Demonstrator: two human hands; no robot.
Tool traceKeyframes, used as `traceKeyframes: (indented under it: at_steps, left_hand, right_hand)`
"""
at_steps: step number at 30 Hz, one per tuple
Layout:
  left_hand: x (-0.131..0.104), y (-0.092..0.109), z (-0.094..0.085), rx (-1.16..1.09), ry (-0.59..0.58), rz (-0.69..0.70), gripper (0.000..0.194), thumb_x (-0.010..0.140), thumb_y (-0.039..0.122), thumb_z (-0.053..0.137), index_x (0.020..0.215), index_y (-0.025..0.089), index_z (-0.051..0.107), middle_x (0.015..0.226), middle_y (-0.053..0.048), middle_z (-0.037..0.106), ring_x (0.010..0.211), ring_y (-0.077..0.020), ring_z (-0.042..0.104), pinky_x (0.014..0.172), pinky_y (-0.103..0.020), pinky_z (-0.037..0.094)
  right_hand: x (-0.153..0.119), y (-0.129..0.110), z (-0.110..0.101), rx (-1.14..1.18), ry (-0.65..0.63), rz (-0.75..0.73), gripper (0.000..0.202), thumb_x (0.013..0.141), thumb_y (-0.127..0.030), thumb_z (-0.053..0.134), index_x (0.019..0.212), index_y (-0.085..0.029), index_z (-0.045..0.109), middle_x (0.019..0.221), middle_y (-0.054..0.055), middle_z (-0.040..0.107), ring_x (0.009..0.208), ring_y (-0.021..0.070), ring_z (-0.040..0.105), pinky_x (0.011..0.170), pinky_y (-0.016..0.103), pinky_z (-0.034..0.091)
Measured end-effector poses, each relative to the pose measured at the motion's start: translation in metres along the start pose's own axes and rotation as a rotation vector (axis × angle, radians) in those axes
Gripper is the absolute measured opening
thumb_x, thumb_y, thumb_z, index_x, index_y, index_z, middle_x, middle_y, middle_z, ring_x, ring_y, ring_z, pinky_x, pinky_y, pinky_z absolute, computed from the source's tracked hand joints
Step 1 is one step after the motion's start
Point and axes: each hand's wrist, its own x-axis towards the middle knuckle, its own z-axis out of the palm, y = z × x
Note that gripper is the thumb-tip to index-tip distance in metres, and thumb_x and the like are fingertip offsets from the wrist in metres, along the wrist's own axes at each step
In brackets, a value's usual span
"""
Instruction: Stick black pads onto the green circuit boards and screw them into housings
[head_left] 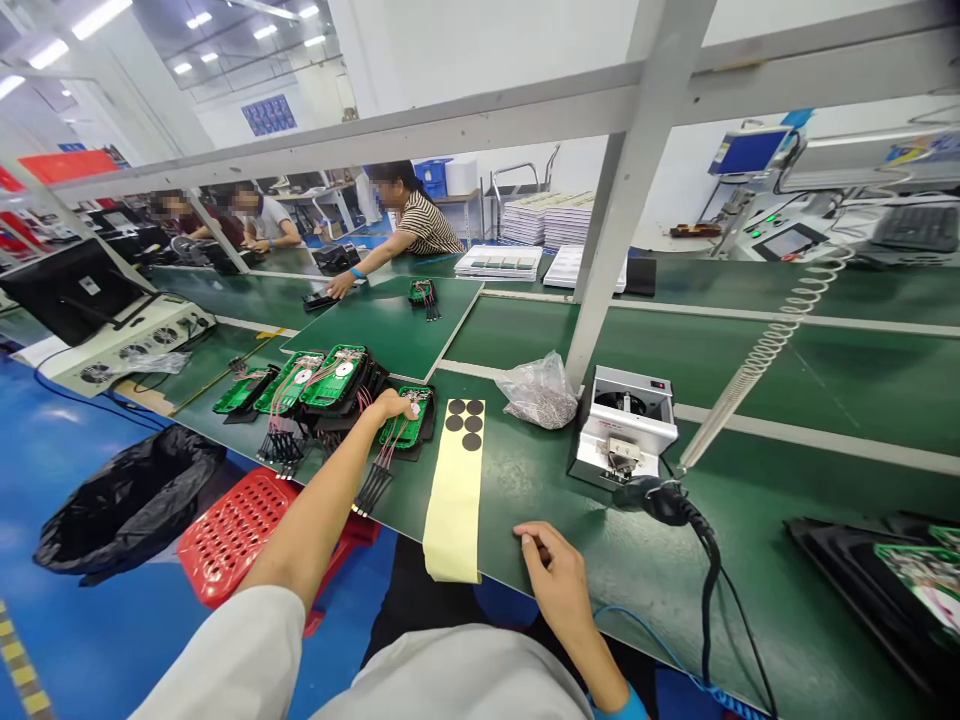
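Observation:
My left hand (391, 405) is stretched forward to the left, closed on the near-left side of a green plastic case (407, 430) with a circuit board and thin wires. The thumb lies over the board, and the hand partly hides the case. A black piece shows beneath the case. My right hand (553, 575) rests at the bench's front edge with fingers loosely bent and apart, holding nothing I can see. Between my hands a yellow backing strip (454, 510) carries several dark round stickers (472, 441) and hangs over the edge.
Stacked green cases (334, 380) with dangling wires stand left of my hand. A clear bag (541, 392) of small parts sits beside a small white machine (626, 425). A coiled cord (772, 350) hangs at right, holding a dark tool. Across the bench a co-worker's arm (382, 255) reaches leftward.

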Motion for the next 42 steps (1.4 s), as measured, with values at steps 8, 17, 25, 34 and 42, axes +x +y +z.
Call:
traceKeyframes:
  at_steps: [8, 17, 25, 34, 42]
  left_hand:
    - [-0.015, 0.015, -0.001, 0.039, -0.053, -0.054, 0.029, 0.093, 0.035, 0.081, 0.093, 0.009, 0.069, 0.094, -0.003, 0.072, 0.095, -0.0128, 0.07, 0.094, -0.03, 0.063]
    - [-0.055, 0.032, -0.021, -0.197, -0.221, 0.115, 0.078, 0.036, 0.019, 0.102, 0.108, 0.013, 0.071, 0.095, -0.007, 0.08, 0.083, -0.0233, 0.076, 0.076, -0.035, 0.067]
    - [-0.181, 0.039, 0.024, -0.584, -0.488, 0.256, 0.106, 0.053, 0.029, 0.105, 0.148, 0.022, 0.059, 0.127, -0.013, 0.078, 0.089, -0.0217, 0.079, 0.078, -0.036, 0.071]
    - [-0.207, 0.005, 0.178, -0.567, -0.503, 0.248, 0.147, 0.06, 0.039, 0.104, 0.178, 0.025, 0.017, 0.173, -0.018, 0.046, 0.156, -0.0327, 0.055, 0.137, -0.045, 0.046]
    - [-0.137, 0.0, 0.134, 0.008, -0.248, 0.605, 0.063, 0.093, 0.052, 0.066, 0.145, 0.017, 0.068, 0.162, -0.016, 0.054, 0.147, -0.0311, 0.059, 0.129, -0.049, 0.052]
  right_hand:
    - [-0.002, 0.003, 0.002, 0.007, -0.004, -0.011, 0.039, 0.105, -0.048, 0.051, 0.102, -0.022, 0.08, 0.109, 0.004, 0.078, 0.089, 0.011, 0.071, 0.078, 0.021, 0.053]
    - [0.002, -0.008, -0.006, 0.105, -0.035, 0.121, 0.039, 0.099, -0.046, 0.054, 0.101, -0.019, 0.082, 0.103, 0.008, 0.078, 0.085, 0.0134, 0.066, 0.081, 0.026, 0.051]
    - [-0.003, -0.058, -0.018, 0.74, -0.231, 0.346, 0.062, 0.088, -0.064, 0.074, 0.132, -0.022, 0.067, 0.129, 0.011, 0.072, 0.094, 0.0179, 0.075, 0.075, 0.032, 0.066]
    - [0.017, -0.037, -0.04, 0.06, -0.025, 0.402, 0.049, 0.086, -0.036, 0.072, 0.133, -0.021, 0.066, 0.114, 0.005, 0.076, 0.098, 0.0194, 0.07, 0.094, 0.035, 0.058]
    - [0.017, -0.049, -0.045, -0.466, -0.025, 0.378, 0.051, 0.099, -0.039, 0.061, 0.148, -0.022, 0.061, 0.14, 0.014, 0.063, 0.118, 0.0283, 0.072, 0.103, 0.042, 0.059]
